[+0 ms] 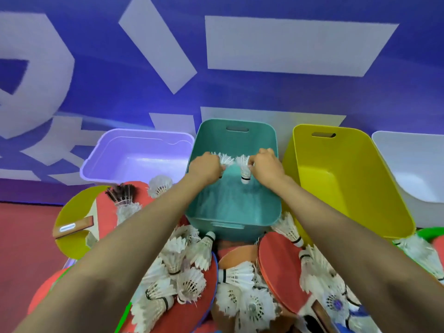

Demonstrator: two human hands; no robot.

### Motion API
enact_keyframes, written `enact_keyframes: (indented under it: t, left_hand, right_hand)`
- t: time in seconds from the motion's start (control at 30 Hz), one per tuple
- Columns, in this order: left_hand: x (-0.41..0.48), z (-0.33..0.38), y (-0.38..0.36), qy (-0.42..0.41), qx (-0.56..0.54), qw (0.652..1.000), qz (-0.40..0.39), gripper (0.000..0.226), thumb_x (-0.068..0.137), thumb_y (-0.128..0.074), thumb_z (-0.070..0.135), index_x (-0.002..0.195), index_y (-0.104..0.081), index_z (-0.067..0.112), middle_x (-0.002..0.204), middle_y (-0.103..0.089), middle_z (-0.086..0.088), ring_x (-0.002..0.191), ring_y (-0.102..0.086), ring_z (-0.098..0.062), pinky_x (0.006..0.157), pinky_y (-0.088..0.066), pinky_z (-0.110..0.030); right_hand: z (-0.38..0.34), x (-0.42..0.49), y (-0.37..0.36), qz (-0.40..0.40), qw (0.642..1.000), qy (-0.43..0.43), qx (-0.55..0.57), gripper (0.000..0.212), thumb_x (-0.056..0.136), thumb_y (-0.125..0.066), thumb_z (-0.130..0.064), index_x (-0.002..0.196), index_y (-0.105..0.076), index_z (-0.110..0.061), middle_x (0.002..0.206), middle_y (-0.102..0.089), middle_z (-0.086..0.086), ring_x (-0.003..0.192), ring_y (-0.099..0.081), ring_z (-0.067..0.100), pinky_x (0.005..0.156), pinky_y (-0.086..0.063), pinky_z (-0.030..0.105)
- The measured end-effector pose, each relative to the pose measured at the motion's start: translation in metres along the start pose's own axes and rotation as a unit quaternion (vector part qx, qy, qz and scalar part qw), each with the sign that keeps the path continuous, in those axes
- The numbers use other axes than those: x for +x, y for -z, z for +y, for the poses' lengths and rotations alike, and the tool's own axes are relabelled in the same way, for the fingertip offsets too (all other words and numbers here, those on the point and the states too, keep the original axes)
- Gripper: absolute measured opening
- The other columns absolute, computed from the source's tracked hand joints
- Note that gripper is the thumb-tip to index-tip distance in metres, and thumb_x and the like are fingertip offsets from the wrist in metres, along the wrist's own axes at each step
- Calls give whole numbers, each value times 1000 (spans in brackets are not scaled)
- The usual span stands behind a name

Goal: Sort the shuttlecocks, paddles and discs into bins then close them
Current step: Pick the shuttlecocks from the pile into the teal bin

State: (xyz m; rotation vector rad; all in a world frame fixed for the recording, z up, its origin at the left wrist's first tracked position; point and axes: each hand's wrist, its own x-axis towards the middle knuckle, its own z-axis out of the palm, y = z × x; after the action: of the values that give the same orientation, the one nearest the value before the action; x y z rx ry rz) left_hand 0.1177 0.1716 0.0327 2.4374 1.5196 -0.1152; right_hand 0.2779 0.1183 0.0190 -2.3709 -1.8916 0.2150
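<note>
We see both hands above the far half of the teal bin (270, 131). The left hand (206, 167) curls round a first shuttlecock (226, 159), feathers fanning rightward, cork hidden. The right hand (266, 167) pinches a second shuttlecock (245, 171), upright, cork pointing down into the bin.
</note>
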Motion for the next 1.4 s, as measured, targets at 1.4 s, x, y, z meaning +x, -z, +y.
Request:
enact_keyframes:
  t: [1.4]
  left_hand:
    - [-217,-92,-82,-35,-96,953,285,30,86,-51,42,98,-68,20,104,-62,3,98,-49,-22,81,-33,-35]
  right_hand:
    - [-90,-192,-56,159,950,211,165,30,85,-62,-19,115,-59,-16,105,-61,-1,98,-56,16,84,-45,25]
